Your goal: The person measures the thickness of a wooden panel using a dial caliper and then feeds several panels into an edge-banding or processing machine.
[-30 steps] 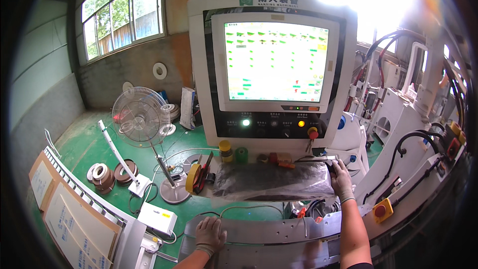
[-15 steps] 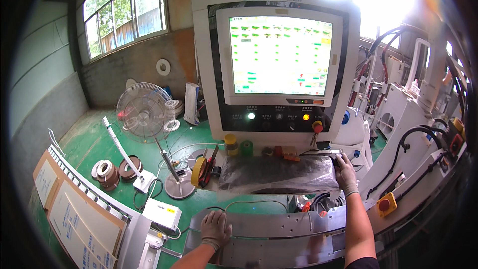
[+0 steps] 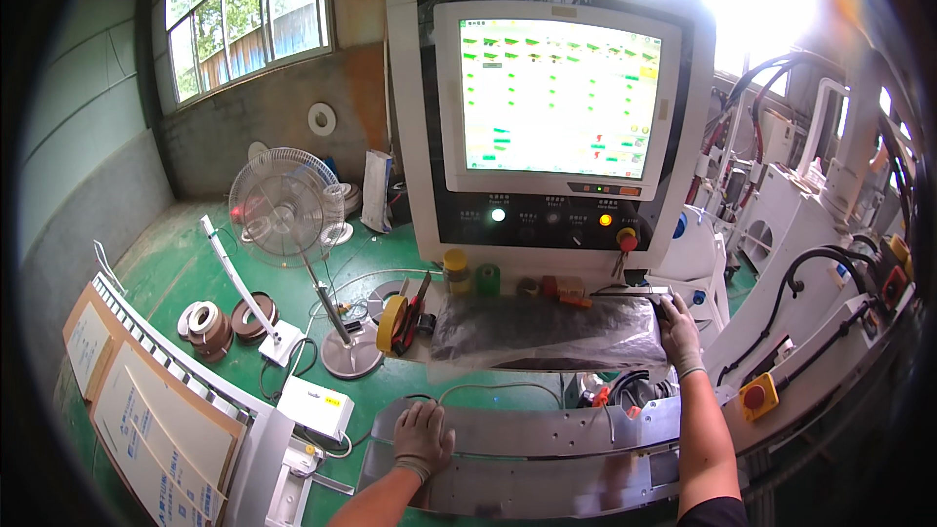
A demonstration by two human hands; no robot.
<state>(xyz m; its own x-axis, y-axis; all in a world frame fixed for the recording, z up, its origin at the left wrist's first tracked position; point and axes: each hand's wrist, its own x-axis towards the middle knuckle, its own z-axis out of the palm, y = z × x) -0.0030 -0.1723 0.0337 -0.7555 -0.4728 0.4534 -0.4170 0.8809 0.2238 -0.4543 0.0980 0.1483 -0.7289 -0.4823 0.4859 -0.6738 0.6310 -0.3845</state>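
My left hand (image 3: 424,435), in a grey work glove, rests palm down on a long metal rail (image 3: 527,426). Its fingers lie over the rail's far edge with nothing in them. Further forward, my gloved right hand (image 3: 681,334) is curled around the right end of a shelf covered with crumpled clear plastic (image 3: 547,330). The undersides of those fingers are hidden. Above the shelf stands a control panel with a lit screen (image 3: 558,98), lit buttons and a red emergency stop knob (image 3: 628,239).
Yellow tape roll (image 3: 392,324), red-handled tool (image 3: 415,312) and small jars (image 3: 456,270) sit around the shelf. A standing fan (image 3: 284,207) and edging rolls (image 3: 206,330) are on the green floor. Boards (image 3: 161,439) lie at left; machinery with a red stop button (image 3: 756,397) flanks the right.
The whole view has shifted slightly, with the panel a little higher and further right. Both hands keep their places on the rail and at the shelf's end.
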